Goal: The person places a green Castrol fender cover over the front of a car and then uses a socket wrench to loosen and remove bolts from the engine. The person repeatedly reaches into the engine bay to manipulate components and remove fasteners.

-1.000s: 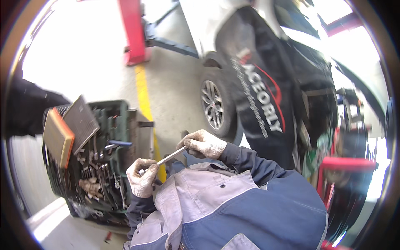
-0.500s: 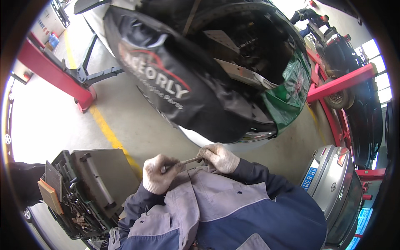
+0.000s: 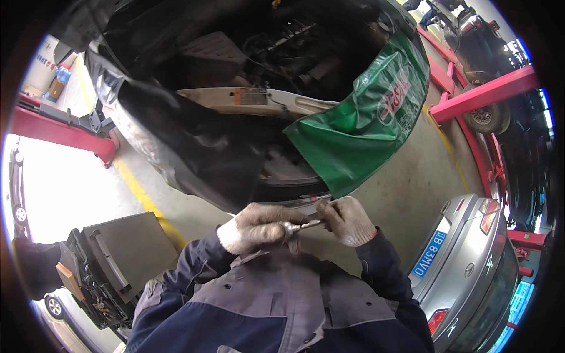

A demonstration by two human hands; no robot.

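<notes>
Both hands wore pale knit gloves, darkened with grime at the fingers. Left hand [image 3: 253, 226]: fingers curled around the thicker end of a metal tool [image 3: 310, 224]. Right hand [image 3: 347, 220]: thumb and fingers pinched the tool's thin end. The tool lay nearly level between the hands, in front of the chest of the grey-and-navy jacket [image 3: 253, 288] (exact type unclear; the gloves hid much of it).

Just beyond the hands stood the front of a car, its engine bay [image 3: 282, 53] exposed. A black cover [image 3: 194, 141] draped the left part of its front; a green cover [image 3: 365, 123] hung over the right part. A pale crossbar [image 3: 259, 100] ran between them.

Farther out, left: a grey cabinet [image 3: 129, 247] near a yellow floor line [image 3: 141, 191], and a red lift post [image 3: 65, 132]. Right: a silver car [image 3: 471, 265] and a red lift arm [image 3: 488, 94].
</notes>
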